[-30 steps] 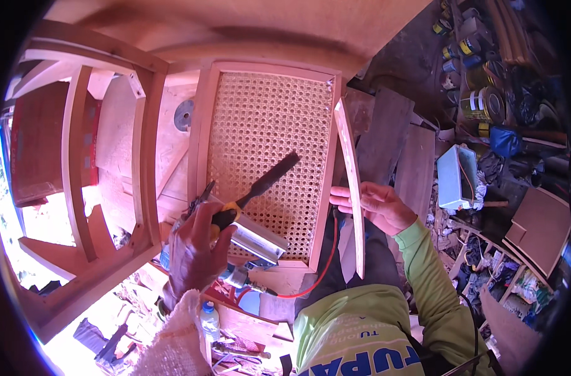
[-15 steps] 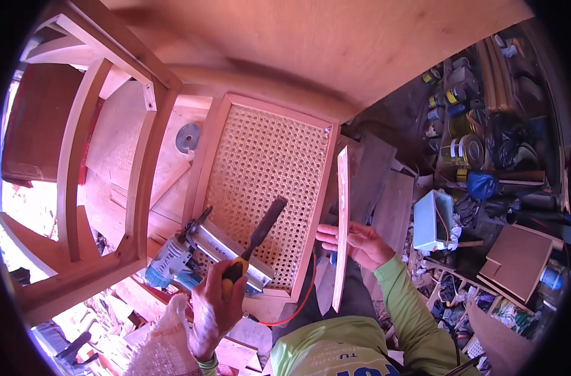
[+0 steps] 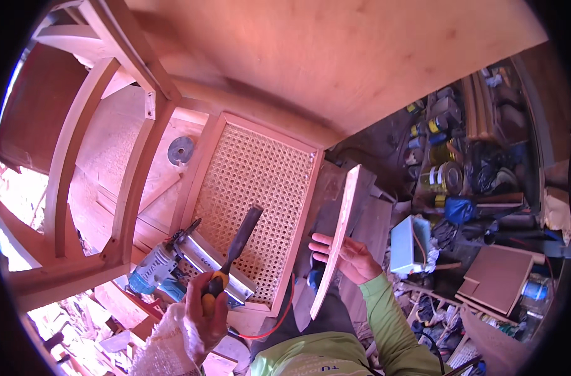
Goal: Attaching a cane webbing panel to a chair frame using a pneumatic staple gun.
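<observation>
Workshop clutter (image 3: 462, 210) around; left hand (image 3: 205, 314) clenched round chisel (image 3: 239, 242), right hand (image 3: 359, 261) half-open, holding wooden strip (image 3: 337, 242).

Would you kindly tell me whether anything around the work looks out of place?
Yes: beside the left hand, a silver metal tool lies askew over the lower end of the cane panel, seemingly an odd resting place, since hard metal might mark it.

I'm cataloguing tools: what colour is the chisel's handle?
The handle is yellow and black, in the head view.

2 hands (image 3: 206, 311) (image 3: 359, 260), 1 chisel (image 3: 242, 235), 1 strip (image 3: 337, 237)
</observation>
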Action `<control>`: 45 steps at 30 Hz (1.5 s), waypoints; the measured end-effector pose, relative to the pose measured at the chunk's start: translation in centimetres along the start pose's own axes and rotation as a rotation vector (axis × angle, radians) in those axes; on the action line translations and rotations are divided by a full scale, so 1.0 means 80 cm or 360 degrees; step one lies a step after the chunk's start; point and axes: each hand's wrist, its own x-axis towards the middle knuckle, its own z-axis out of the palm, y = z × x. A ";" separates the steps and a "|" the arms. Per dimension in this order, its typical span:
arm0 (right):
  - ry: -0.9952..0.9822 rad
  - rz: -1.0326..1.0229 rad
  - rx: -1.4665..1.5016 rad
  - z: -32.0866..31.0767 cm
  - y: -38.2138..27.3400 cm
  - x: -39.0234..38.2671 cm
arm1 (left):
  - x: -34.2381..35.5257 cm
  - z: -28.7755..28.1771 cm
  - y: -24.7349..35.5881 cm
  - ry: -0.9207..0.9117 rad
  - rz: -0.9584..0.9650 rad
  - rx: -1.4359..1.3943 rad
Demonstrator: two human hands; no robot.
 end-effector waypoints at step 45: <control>-0.0769 0.0266 -0.0634 -0.073 -0.173 0.118 | -0.275 0.281 0.105 0.1729 -0.0744 -0.0479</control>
